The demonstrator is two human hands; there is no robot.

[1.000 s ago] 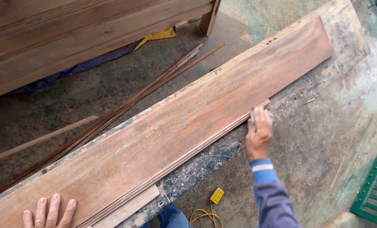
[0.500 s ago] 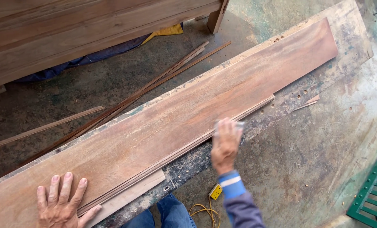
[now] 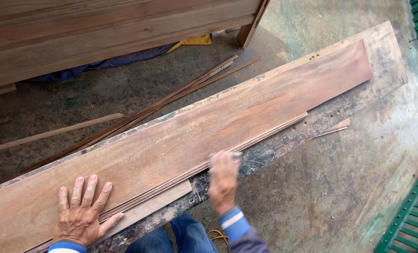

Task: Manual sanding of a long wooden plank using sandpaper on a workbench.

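A long reddish-brown wooden board point(image 3: 209, 126) lies diagonally on a worn workbench point(image 3: 387, 61). My left hand point(image 3: 82, 213) rests flat on the board's near left end, fingers spread. At the board's near edge, about the middle of its length, my right hand point(image 3: 223, 180) is blurred with motion and closed on a small grey pad point(image 3: 234, 154), likely sandpaper, that shows at the fingertips. Thin wooden strips point(image 3: 265, 133) run along the board's near edge under that hand.
Several thin wooden slats point(image 3: 171, 100) lie on the floor beyond the bench. A large wooden piece of furniture point(image 3: 101, 33) stands at the top left, over blue and yellow cloth. A green metal grate point(image 3: 410, 211) is at the right. A small wood sliver point(image 3: 333, 129) lies on the bench.
My right hand has slid along the board's near edge from the right end toward the middle. My left hand has moved further onto the board. The view has shifted a little.
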